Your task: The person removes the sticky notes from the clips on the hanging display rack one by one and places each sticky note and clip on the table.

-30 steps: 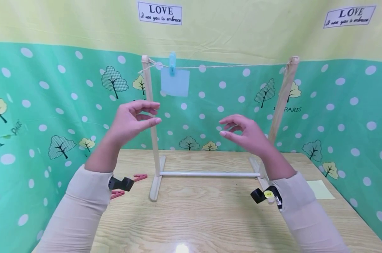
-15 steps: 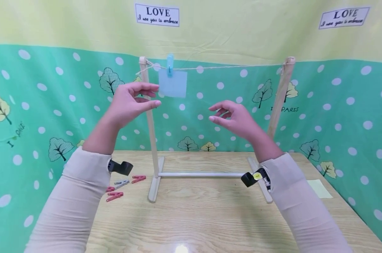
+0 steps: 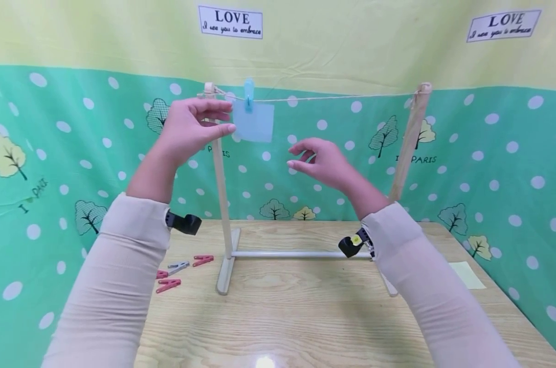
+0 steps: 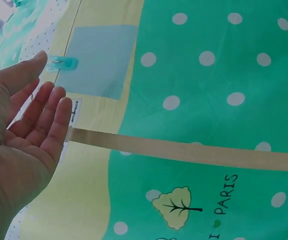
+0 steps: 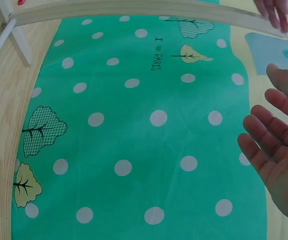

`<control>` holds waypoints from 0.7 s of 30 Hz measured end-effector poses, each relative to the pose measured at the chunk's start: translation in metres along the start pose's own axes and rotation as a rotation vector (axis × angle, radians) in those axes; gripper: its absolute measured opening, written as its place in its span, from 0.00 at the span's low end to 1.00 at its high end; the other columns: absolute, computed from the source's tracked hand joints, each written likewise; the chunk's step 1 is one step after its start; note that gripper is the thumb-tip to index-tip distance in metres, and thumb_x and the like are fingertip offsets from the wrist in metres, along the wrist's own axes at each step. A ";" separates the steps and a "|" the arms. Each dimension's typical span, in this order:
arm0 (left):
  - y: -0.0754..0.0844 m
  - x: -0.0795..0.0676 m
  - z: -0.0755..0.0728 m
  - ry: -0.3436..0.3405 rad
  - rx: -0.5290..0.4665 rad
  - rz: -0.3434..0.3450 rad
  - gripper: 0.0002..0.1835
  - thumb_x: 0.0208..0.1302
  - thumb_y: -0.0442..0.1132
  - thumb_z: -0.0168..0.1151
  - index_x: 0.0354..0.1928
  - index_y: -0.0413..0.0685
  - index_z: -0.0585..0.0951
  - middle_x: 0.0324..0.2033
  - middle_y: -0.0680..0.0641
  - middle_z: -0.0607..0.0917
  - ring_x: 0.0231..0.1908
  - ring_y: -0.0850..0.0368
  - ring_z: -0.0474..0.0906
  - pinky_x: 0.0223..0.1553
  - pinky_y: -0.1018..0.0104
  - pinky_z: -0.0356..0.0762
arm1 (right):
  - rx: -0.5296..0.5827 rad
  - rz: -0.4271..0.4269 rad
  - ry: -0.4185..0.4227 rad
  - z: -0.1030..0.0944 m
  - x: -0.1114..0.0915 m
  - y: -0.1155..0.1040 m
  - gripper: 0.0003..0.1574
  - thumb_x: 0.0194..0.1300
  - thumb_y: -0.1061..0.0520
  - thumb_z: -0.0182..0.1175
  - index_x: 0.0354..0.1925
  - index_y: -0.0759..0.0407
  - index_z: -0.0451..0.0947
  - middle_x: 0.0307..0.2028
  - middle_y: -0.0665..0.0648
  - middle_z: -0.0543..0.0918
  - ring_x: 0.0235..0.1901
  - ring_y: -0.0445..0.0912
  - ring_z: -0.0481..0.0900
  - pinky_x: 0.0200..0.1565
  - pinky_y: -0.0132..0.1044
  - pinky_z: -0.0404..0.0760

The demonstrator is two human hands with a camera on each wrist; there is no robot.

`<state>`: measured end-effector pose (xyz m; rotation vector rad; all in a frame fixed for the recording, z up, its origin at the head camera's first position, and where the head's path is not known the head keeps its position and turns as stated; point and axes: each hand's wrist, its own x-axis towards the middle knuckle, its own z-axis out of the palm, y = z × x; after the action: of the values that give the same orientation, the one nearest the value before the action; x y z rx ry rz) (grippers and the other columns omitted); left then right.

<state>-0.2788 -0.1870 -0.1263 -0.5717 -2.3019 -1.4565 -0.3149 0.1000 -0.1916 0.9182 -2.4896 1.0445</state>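
Note:
A blue paper square (image 3: pixel 254 122) hangs from a string (image 3: pixel 324 97), held there by a light-blue clothespin (image 3: pixel 248 96). My left hand (image 3: pixel 197 120) is raised in front of the left wooden post (image 3: pixel 222 199), its fingertips near the paper's left edge and nothing in its grasp. In the left wrist view the clothespin (image 4: pixel 64 62) shows just past the thumb tip. Lower and to the right of the paper, my right hand (image 3: pixel 321 161) hovers with fingers loosely bent around nothing. The right wrist view shows that hand (image 5: pixel 278 145) with its fingers spread apart.
Several pink clothespins (image 3: pixel 169 285) and a grey clothespin (image 3: pixel 178 267) lie on the wooden table (image 3: pixel 278 327), left of the stand. A white crossbar (image 3: pixel 301 254) joins the stand's feet. Behind the right arm lies a pale yellow paper (image 3: pixel 466 275). The right post (image 3: pixel 411 143) rises beyond that arm.
Both hands have risen toward the string. My left hand came up close beside the blue paper, and my right hand also moved leftward. Paper and clothespin hang as before.

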 end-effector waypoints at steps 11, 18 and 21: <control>0.015 0.016 0.006 0.006 -0.003 0.024 0.27 0.56 0.40 0.74 0.59 0.47 0.80 0.53 0.46 0.83 0.51 0.56 0.80 0.54 0.67 0.78 | 0.116 0.055 0.106 0.019 0.026 -0.007 0.24 0.66 0.50 0.65 0.57 0.57 0.78 0.48 0.56 0.82 0.42 0.45 0.78 0.42 0.37 0.81; 0.021 0.025 0.007 0.014 0.017 0.020 0.27 0.56 0.41 0.74 0.59 0.48 0.80 0.54 0.47 0.82 0.53 0.55 0.79 0.54 0.67 0.77 | 0.126 0.083 0.115 0.034 0.039 -0.012 0.27 0.65 0.48 0.65 0.59 0.58 0.77 0.47 0.53 0.82 0.43 0.44 0.78 0.41 0.34 0.81; 0.023 0.027 0.008 0.012 0.014 0.005 0.29 0.55 0.41 0.74 0.61 0.50 0.79 0.55 0.47 0.81 0.55 0.55 0.78 0.55 0.67 0.77 | 0.152 0.103 0.139 0.038 0.042 -0.013 0.25 0.66 0.49 0.65 0.56 0.60 0.78 0.44 0.53 0.83 0.41 0.45 0.79 0.40 0.33 0.81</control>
<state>-0.2911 -0.1664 -0.0983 -0.5622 -2.2984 -1.4363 -0.3395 0.0470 -0.1910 0.7370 -2.3903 1.2993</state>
